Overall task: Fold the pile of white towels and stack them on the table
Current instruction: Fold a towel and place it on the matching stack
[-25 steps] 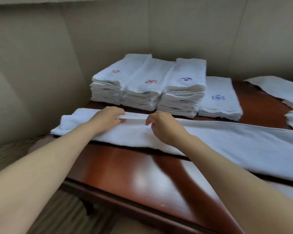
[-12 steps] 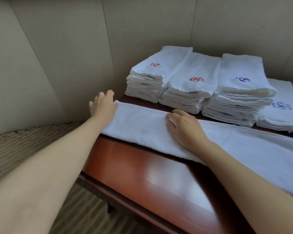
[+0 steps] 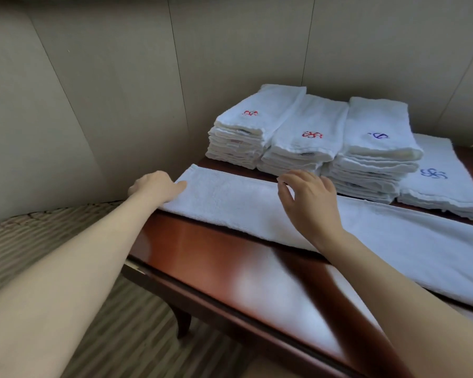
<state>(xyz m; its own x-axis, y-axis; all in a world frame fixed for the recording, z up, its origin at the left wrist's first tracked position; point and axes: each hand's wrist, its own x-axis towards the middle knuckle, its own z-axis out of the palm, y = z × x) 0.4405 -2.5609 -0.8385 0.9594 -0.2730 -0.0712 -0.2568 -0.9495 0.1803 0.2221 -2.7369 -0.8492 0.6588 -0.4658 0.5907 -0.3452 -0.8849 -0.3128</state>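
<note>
Long towel (image 3: pixel 380 241) cut off right.

Likely hotel rm: beige padded wall panels (image 3: pixel 107 91), glossy red-brown wooden table (image 3: pixel 216 249), far stacks of monogrammed white towels (image 3: pixel 306 137), striped carpet (image 3: pixel 38 230).

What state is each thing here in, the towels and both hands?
Long white towel: folded into a strip, flat on the table.
Left hand: grips the strip's left end.
Right hand: fingers loosely spread over the strip.
Four towel stacks: folded, side by side behind it.
</note>
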